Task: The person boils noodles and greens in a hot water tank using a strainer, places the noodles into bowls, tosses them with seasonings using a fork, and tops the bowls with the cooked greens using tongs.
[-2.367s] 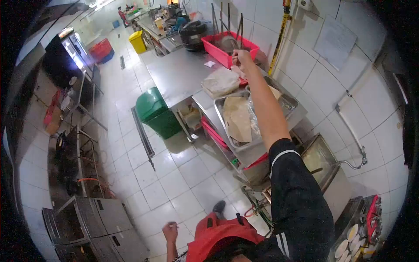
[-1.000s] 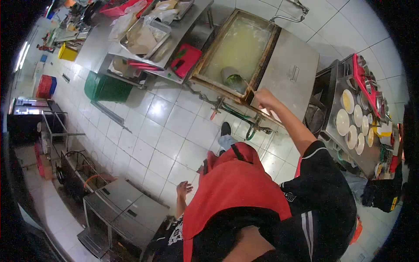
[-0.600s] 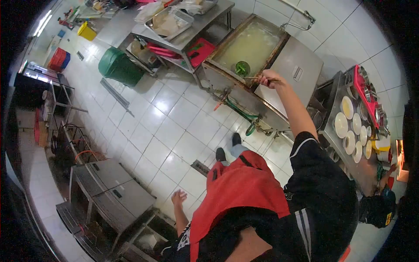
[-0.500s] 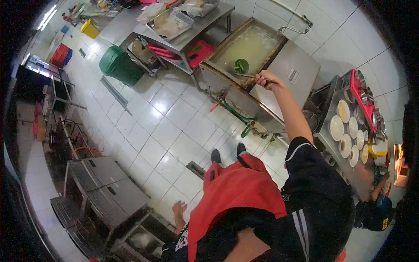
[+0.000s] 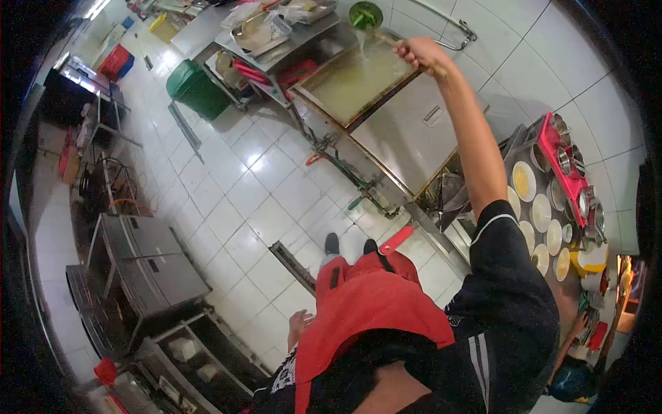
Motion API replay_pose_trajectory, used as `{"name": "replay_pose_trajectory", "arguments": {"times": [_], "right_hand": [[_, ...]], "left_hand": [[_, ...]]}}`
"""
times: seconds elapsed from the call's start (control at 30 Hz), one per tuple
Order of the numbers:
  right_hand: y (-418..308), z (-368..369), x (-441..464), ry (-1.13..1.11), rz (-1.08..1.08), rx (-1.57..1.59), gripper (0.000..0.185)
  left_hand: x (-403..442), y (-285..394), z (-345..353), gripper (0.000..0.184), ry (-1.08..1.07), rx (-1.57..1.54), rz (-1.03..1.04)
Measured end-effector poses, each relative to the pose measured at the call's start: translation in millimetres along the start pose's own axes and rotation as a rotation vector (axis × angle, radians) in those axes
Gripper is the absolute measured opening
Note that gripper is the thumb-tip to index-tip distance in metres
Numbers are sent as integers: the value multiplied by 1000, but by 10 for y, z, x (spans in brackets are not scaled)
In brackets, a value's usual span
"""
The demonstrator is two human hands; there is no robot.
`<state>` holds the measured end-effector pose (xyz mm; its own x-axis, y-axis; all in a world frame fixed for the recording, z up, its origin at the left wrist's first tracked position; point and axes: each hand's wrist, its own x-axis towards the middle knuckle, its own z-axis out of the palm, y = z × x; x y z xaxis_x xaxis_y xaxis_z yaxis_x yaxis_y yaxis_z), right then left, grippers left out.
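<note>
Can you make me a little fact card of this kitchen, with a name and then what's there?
Right hand: right hand gripping the strainer by its handle
Strainer: raised above the vat, with something green inside
Vat: cloudy liquid in it; more trickling down from the strainer
Left hand: left hand low, beside the red apron, holding nothing visible
Bowls: several pale bowls on a metal table

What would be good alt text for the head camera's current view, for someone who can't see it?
A person's right hand holds a strainer of greens above a vat of cloudy liquid, a stream falling from it. The left hand hangs beside a red apron; pale bowls stand to the right.
</note>
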<state>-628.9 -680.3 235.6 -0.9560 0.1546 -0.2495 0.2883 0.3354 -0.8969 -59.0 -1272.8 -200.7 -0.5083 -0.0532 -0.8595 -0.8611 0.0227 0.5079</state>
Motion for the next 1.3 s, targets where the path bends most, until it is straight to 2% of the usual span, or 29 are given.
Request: {"name": "replay_pose_trajectory", "arguments": {"times": [0.03, 0.1, 0.13, 0.2, 0.27, 0.37, 0.4, 0.43, 0.47, 0.5, 0.53, 0.63, 0.73, 0.83, 0.93, 1.0, 1.07, 1.13, 1.2, 1.3], "right_hand": [[-135, -70, -24, 0, -5, -14, 23], [-296, -121, -157, -3, -35, 21, 22], [-343, -132, -248, 0, -45, 37, 21], [-353, -21, -399, 8, -46, 187, 20], [-98, 163, -339, 0, -56, 213, 19], [401, 429, 0, -92, 189, 62, 18], [687, 557, 261, -62, 161, 199, 17], [695, 536, 307, -241, 257, 43, 19], [1178, 643, 780, -218, 122, 22, 20], [901, 722, 338, -206, 331, 210, 21], [967, 744, 270, -177, 316, 263, 22], [1207, 777, 162, -123, 283, 363, 22], [1342, 716, 104, -130, 302, 358, 21], [1378, 612, 190, -142, 396, 368, 20], [1267, 569, 184, -144, 417, 414, 20], [1230, 527, 125, -167, 432, 484, 20], [1366, 514, 182, -205, 443, 519, 20], [1382, 449, 271, -224, 472, 527, 20], [1306, 417, 373, -229, 522, 508, 20], [877, 464, 32, -88, 382, 402, 17]], "left_hand": [[39, -120, 77, 38, 25, -149, -77], [178, -617, -22, 38, -23, 638, 391], [189, -781, -63, 37, 19, 1019, 646], [71, -890, -72, 36, 36, 1099, 589], [-26, -918, -90, 35, 61, 1003, 477], [-105, -866, -97, 34, 134, 727, 380], [-126, -831, -86, 34, 162, 619, 359], [-136, -784, -66, 33, 190, 467, 333], [-129, -717, -33, 33, 203, 215, 228], [-113, -685, 1, 33, 227, 15, 125], [-141, -655, 38, 33, 282, -291, -85], [26, -918, -120, 39, 220, 779, 683], [231, -814, -39, 42, 73, 1273, 232], [309, -732, -42, 39, 83, 1114, 378], [576, -471, -159, 40, 27, 1268, 389], [341, -167, -208, 39, 17, 724, 472], [209, 262, -234, 39, 61, 239, 329], [261, 620, -226, 39, 163, -186, -8], [275, 818, -270, 35, 159, -207, 9], [294, 1008, -325, 33, 167, -216, -14]]}}
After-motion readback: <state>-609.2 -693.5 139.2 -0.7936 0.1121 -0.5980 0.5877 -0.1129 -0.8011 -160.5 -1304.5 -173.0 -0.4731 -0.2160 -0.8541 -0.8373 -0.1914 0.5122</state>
